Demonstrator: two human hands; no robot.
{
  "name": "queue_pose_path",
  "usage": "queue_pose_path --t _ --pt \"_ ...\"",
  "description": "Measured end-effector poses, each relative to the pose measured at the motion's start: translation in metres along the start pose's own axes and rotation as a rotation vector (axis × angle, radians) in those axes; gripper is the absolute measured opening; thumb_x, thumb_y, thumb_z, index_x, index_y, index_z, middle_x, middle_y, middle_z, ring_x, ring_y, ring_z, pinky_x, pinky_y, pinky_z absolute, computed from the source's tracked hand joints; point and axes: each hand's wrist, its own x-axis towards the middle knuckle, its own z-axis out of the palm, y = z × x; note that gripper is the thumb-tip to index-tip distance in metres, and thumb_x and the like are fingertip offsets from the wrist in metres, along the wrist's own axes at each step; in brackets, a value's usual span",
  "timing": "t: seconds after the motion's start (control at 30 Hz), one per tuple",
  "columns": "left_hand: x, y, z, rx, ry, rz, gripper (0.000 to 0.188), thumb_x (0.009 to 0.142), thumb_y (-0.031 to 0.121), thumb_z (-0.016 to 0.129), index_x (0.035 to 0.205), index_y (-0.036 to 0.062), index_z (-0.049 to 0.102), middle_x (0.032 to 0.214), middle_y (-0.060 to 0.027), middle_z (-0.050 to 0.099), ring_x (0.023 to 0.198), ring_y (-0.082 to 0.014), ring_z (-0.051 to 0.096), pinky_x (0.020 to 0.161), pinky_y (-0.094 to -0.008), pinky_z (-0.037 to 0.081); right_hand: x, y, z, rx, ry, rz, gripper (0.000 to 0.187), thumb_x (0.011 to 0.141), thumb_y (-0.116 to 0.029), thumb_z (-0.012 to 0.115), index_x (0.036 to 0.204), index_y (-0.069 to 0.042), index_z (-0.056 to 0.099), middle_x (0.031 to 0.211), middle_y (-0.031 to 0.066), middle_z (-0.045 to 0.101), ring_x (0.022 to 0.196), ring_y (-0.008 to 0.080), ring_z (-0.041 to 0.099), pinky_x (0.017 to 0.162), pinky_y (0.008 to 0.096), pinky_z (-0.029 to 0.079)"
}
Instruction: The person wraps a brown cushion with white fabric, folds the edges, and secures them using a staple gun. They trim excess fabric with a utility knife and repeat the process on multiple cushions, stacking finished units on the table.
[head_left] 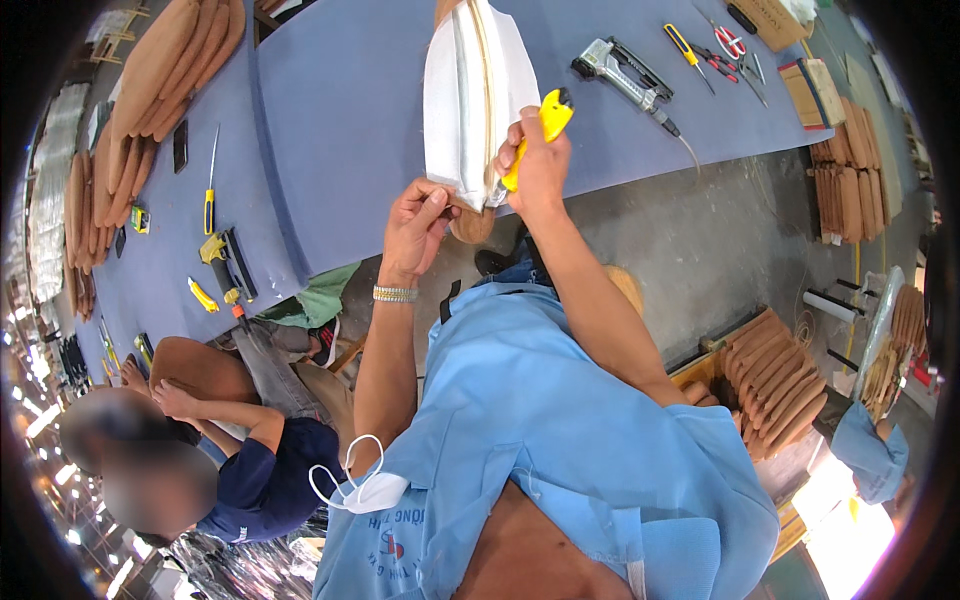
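Note:
A long padded piece with white cloth [448, 110] on its underside and a pale strip along its middle lies at the table's near edge. Its brown covering [473, 228] shows at the near end, which juts past the edge. My left hand [416, 225] pinches the cloth at that end between thumb and fingers. In my right hand [541, 165] is a yellow utility knife [556, 114], gripped against the right side of the cloth with its lower end down near the corner. The blade cannot be made out.
On the blue table [350, 120] lie a silver staple gun [625, 78] with a hose, a yellow screwdriver [688, 55] and red-handled pliers [715, 63]. Another staple gun [228, 265] lies left. Brown padded pieces [175, 70] are stacked far left. A co-worker [265, 480] sits at left.

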Motion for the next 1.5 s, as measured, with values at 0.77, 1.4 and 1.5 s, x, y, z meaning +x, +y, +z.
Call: queue_pose_path --t 0.77,1.4,1.5 --pt "-0.013 0.003 -0.007 0.012 0.119 0.076 0.008 0.105 0.017 0.063 0.106 0.0085 0.065 0.106 0.0004 0.067 0.099 -0.0114 0.061 0.089 -0.0325 0.051 -0.034 -0.030 0.009 -1.721 -1.001 -0.419 0.024 0.093 -0.021 0.070 0.102 0.001 0.066 0.101 0.0179 0.065 0.097 0.0412 0.065 0.082 0.0485 0.051" --pt "-0.021 0.046 0.054 1.542 0.148 0.272 0.018 0.086 0.017 0.076 0.102 0.0100 0.076 0.105 -0.0168 0.064 0.086 -0.0369 0.070 0.072 -0.0455 0.057 -0.024 -0.008 -0.010 -0.558 -0.478 0.312 0.025 0.103 -0.023 0.066 0.118 -0.003 0.067 0.082 0.0030 0.062 0.062 0.0105 0.058 0.051 0.0263 0.048" --pt "-0.020 0.050 0.056 1.608 0.084 0.269 0.014 0.085 0.015 0.076 0.097 0.0084 0.075 0.100 -0.0167 0.063 0.083 -0.0368 0.070 0.073 -0.0446 0.057 -0.022 -0.011 -0.007 -0.512 -0.468 0.303 0.026 0.103 -0.023 0.066 0.119 -0.003 0.065 0.084 0.0052 0.064 0.062 0.0110 0.059 0.052 0.0268 0.048"
